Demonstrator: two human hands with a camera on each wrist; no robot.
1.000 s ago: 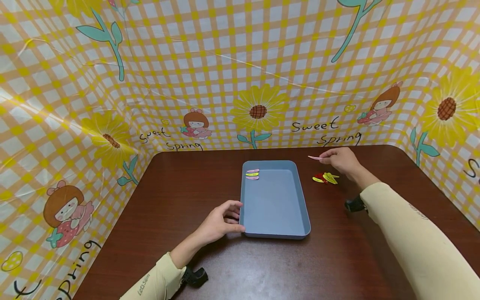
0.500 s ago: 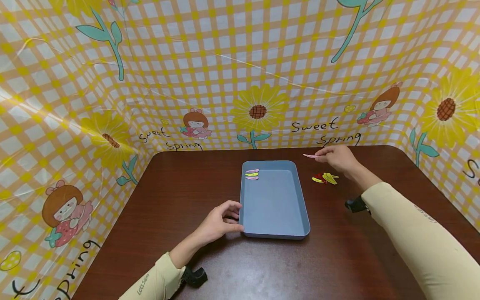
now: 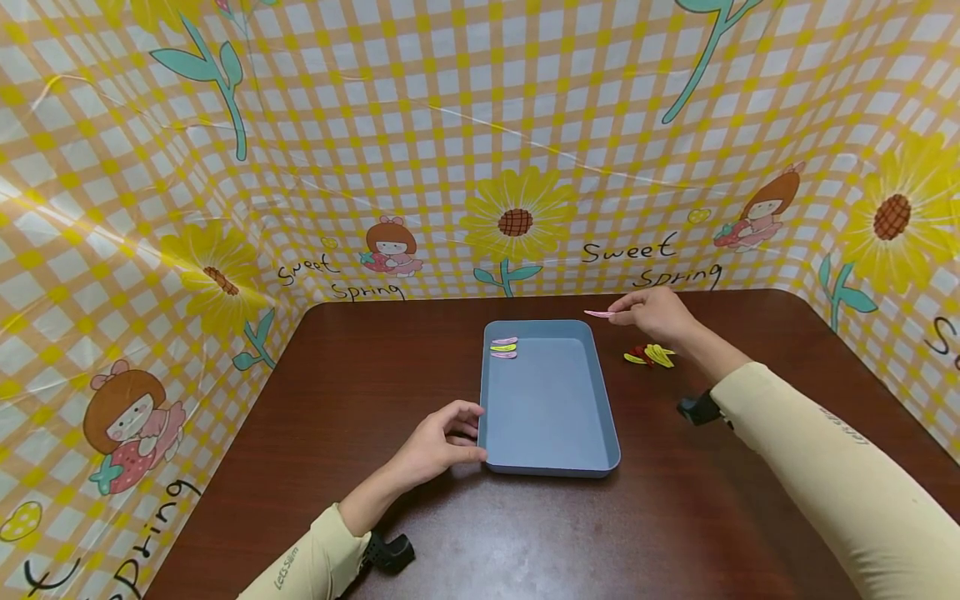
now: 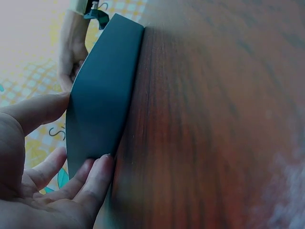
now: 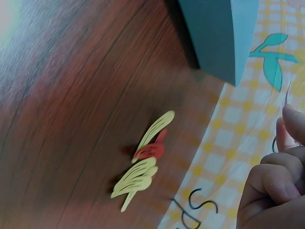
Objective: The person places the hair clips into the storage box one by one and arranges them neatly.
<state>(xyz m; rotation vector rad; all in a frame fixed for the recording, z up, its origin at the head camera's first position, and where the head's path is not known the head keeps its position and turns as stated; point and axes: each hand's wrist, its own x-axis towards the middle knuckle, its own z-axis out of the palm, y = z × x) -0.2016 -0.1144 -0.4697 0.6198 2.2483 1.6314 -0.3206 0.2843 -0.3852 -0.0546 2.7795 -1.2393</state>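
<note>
In the head view my right hand (image 3: 658, 317) pinches a pink snap hair clip (image 3: 597, 314) between thumb and fingertips. The clip points left, above the back right corner of a blue-grey tray (image 3: 551, 408). Inside the tray, at its back left, two pink hair clips and a yellow hair clip (image 3: 502, 348) lie in a short column. My left hand (image 3: 435, 446) rests at the tray's left side; in the left wrist view its fingertips (image 4: 97, 171) touch the outer wall. On the table, right of the tray, lies a small pile of yellow and red hair clips (image 5: 138, 174).
The dark brown wooden table (image 3: 360, 375) carries the tray and the pile. A checked, flower-printed sheet (image 3: 420, 167) stands as a wall at the back and both sides. A black wrist device (image 3: 390, 552) sits on the left wrist.
My right hand has moved left with the pink hair clip, from above the pile towards the tray's back right corner. The left hand and the tray have stayed in place.
</note>
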